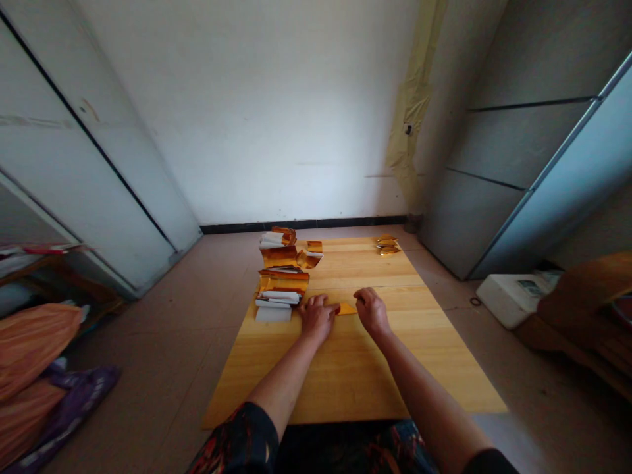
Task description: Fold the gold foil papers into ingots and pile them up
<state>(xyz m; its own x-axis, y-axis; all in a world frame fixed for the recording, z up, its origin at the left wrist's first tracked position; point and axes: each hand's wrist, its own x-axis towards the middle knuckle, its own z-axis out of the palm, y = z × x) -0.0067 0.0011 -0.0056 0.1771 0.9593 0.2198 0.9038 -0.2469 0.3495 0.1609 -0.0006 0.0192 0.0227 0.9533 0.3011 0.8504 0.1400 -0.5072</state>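
A small piece of folded gold paper [347,309] lies on the wooden table [355,375] between my hands. My left hand [316,319] rests on the tabletop with its fingers spread, its thumb side at the paper's left end. Just past the right end, my right hand [374,312] is raised slightly with curled fingers; whether they hold anything is hidden. Beside my left hand sits a stack of gold and white paper sheets [284,283], with a white sheet [273,314] at its near edge.
More gold paper [279,255] lies at the table's far left, with a loose curled piece [315,247] beside it. Several folded gold pieces [388,245] sit at the far right corner. A white box [508,299] stands on the floor at right; orange and purple bags [37,355] lie at left.
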